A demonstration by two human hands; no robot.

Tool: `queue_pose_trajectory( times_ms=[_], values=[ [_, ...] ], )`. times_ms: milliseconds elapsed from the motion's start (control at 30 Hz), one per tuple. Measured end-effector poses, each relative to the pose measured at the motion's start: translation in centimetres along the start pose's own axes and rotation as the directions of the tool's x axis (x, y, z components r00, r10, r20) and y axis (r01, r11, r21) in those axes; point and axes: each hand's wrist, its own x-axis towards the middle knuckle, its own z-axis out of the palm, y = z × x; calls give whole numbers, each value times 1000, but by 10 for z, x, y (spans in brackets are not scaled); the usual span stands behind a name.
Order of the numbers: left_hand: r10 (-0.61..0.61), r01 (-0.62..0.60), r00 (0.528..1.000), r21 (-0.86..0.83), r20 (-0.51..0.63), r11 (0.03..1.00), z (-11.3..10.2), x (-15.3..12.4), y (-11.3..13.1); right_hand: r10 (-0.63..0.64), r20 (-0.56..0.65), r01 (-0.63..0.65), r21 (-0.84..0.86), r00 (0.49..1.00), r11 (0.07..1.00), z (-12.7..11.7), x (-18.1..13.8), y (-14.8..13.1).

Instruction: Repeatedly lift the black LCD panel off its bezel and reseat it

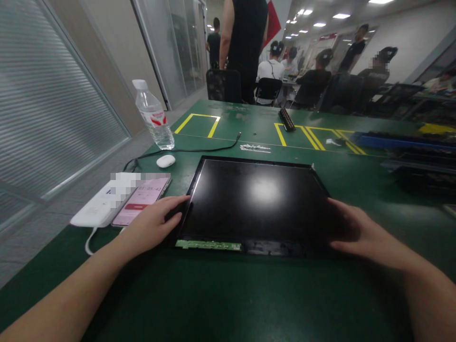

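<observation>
A black flat screen panel (256, 199) lies face up on the green table (228, 294), with a thin green circuit strip (208, 245) along its near edge. My left hand (155, 223) grips the panel's near left edge, fingers curled around it. My right hand (351, 230) holds the near right edge, thumb and fingers closed on the rim.
A phone (140, 204) and a white power bank (96, 209) with a cable lie left of the panel. A water bottle (154, 116), a white earbud case (166, 161) and a black cable (199, 150) sit behind. Blue trays (402, 141) stand at right. People sit and stand at the back.
</observation>
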Motion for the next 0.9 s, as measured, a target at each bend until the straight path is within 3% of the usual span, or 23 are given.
queue_pose_trajectory(
  times_ms=[367,667,900],
  values=[
    [-26,26,1000,17,6,1000,-3,-2,7,21,-34,-21,-12,999,1000,2,1,3],
    [-30,31,999,82,-17,996,3,1,5,271,-232,-255,97,934,962,6,11,-12],
    [-10,14,999,93,-41,996,12,2,-7,219,-308,-242,-40,926,969,3,12,-15]
  ],
)
